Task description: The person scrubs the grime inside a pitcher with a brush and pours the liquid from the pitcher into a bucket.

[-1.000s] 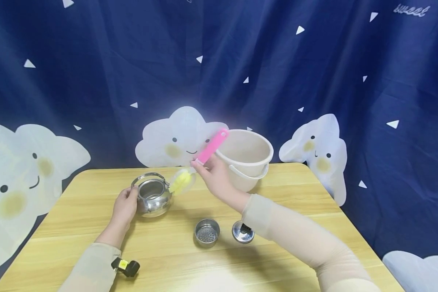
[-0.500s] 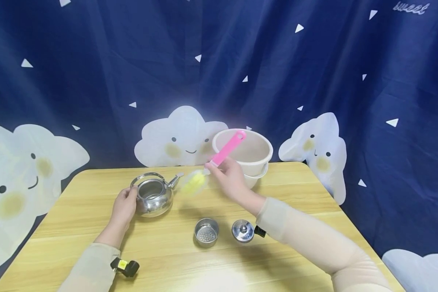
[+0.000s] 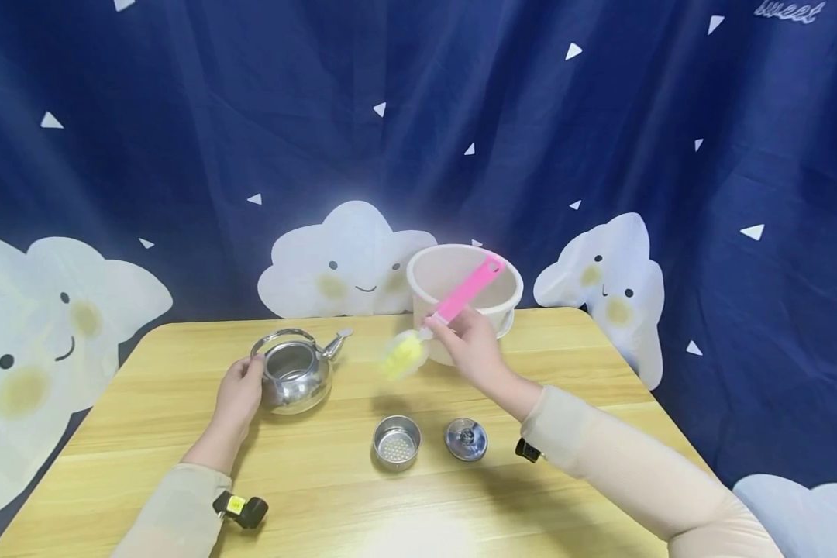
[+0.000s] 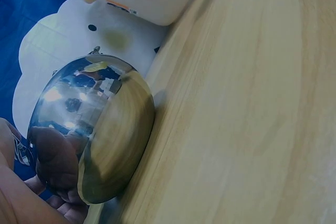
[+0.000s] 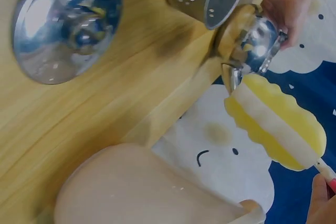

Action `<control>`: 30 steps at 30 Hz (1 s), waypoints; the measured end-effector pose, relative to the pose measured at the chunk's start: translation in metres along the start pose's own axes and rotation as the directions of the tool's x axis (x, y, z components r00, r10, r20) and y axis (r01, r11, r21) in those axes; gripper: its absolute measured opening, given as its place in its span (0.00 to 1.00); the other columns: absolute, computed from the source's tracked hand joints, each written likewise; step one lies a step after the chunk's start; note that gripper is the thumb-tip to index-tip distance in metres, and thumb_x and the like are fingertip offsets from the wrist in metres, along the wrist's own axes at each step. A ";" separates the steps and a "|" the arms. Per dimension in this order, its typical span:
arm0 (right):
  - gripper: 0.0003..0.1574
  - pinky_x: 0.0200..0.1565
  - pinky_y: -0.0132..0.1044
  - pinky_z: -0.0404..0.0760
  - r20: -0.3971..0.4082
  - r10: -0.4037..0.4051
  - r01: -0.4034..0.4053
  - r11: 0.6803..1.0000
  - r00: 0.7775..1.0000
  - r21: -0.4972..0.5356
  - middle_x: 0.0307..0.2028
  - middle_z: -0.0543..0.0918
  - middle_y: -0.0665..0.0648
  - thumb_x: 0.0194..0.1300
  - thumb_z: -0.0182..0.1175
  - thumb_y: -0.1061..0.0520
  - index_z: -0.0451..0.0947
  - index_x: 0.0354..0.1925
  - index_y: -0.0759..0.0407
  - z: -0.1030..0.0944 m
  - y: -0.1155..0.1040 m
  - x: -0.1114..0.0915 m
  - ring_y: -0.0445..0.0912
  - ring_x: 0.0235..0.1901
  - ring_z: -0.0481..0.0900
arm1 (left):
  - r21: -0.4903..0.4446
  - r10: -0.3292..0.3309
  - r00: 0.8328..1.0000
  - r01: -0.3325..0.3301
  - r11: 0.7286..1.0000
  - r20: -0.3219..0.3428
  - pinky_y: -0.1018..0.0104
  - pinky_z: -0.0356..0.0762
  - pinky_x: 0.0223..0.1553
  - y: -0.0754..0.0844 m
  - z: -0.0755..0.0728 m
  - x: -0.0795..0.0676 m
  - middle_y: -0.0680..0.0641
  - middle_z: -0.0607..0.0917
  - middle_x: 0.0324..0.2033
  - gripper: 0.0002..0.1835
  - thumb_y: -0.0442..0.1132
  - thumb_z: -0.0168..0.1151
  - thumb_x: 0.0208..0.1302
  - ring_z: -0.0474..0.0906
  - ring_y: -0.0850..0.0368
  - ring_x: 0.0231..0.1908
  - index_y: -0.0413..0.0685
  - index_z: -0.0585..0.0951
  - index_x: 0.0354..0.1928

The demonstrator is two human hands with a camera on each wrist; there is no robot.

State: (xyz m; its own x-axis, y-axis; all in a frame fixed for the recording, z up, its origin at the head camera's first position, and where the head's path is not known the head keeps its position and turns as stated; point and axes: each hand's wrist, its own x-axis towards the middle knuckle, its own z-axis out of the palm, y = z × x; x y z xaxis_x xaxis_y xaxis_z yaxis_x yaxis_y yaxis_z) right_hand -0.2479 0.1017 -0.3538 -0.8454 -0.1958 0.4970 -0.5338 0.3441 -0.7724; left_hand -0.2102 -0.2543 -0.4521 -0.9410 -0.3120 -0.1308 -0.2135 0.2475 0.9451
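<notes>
A shiny steel kettle (image 3: 296, 391) stands lidless on the left of the table, its spout pointing right and its hoop handle up. My left hand (image 3: 239, 395) grips it at its left side, near the foot of the handle; in the left wrist view the kettle's body partly hides the fingers. My right hand (image 3: 476, 349) pinches a bottle brush with a yellow sponge head (image 3: 403, 356) and a pink handle (image 3: 469, 291). The brush hangs tilted in the air, head low and left, in front of the white bucket (image 3: 428, 267). In the right wrist view the yellow head (image 5: 299, 121) shows close up.
A perforated steel strainer cup (image 3: 397, 443) and a round kettle lid (image 3: 466, 439), knob up, lie in the middle of the wooden table (image 3: 321, 496). The bucket stands at the back. A dark blue curtain (image 3: 307, 116) with clouds hangs behind.
My right hand has moved right with the brush, away from the kettle's spout towards the front of the bucket. The left hand and kettle have stayed in place.
</notes>
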 end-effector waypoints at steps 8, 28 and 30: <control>0.13 0.49 0.36 0.84 0.023 0.037 -0.039 0.995 0.999 0.095 0.43 0.87 0.66 0.70 0.63 0.62 0.80 0.47 0.71 -0.017 0.014 -0.009 0.54 0.45 0.85 | -0.006 0.000 1.000 0.000 1.000 -0.004 0.37 0.48 0.73 0.000 0.001 -0.001 0.30 0.59 0.73 0.41 0.62 0.35 0.77 0.50 0.31 0.73 0.33 0.58 0.74; 0.13 0.43 0.31 0.86 -0.019 0.075 -0.072 0.989 0.997 0.133 0.41 0.84 0.72 0.71 0.61 0.64 0.78 0.46 0.76 -0.063 0.031 -0.027 0.37 0.37 0.85 | -0.001 -0.015 1.000 0.015 1.000 0.000 0.37 0.48 0.73 0.002 0.000 -0.001 0.30 0.59 0.73 0.39 0.60 0.35 0.78 0.50 0.31 0.74 0.34 0.58 0.74; 0.13 0.44 0.32 0.86 -0.016 0.069 -0.065 0.987 0.998 0.147 0.41 0.84 0.74 0.71 0.60 0.65 0.77 0.46 0.77 -0.069 0.032 -0.029 0.36 0.38 0.85 | -0.006 -0.015 1.000 0.015 1.000 -0.002 0.37 0.48 0.73 0.002 0.000 -0.001 0.29 0.59 0.73 0.39 0.61 0.35 0.77 0.49 0.31 0.74 0.33 0.58 0.73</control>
State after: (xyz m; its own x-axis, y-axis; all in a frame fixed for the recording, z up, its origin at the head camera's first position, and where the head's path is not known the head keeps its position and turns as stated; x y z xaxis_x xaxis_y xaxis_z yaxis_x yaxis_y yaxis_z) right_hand -0.2388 0.1818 -0.3659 -0.8795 -0.1570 0.4492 -0.4745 0.2177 -0.8529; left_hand -0.2096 -0.2534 -0.4498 -0.9372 -0.3174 -0.1443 -0.2258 0.2372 0.9449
